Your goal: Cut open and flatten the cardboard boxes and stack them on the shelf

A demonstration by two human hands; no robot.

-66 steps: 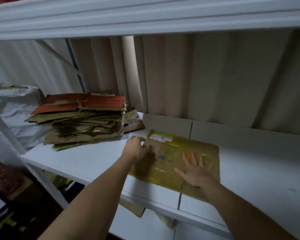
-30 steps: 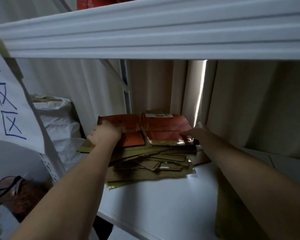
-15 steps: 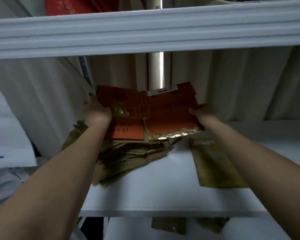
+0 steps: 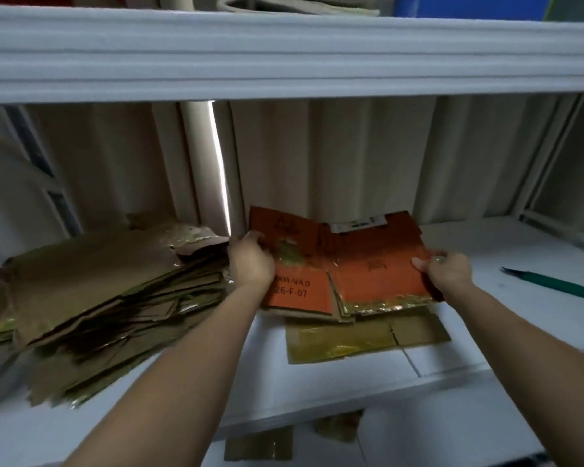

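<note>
A flattened orange cardboard box [image 4: 361, 267] with black print and a few brown sheets under it is held above the white shelf [image 4: 334, 375]. My left hand [image 4: 252, 261] grips its left edge and my right hand [image 4: 447, 269] grips its right edge. Directly below it lies a flat brown box with shiny yellow tape [image 4: 358, 338]. A tall, messy stack of flattened brown boxes [image 4: 98, 298] sits on the shelf to the left, apart from the orange one.
A green-handled cutter [image 4: 550, 283] lies on the shelf at the right. The upper shelf's white edge [image 4: 284, 55] runs overhead. Beige curtain hangs behind. Cardboard scraps [image 4: 260, 444] lie on the lower shelf.
The orange box, with sheets beneath it, has been lifted off the brown stack and carried right, now over the taped flat box. Both hands keep hold of it.
</note>
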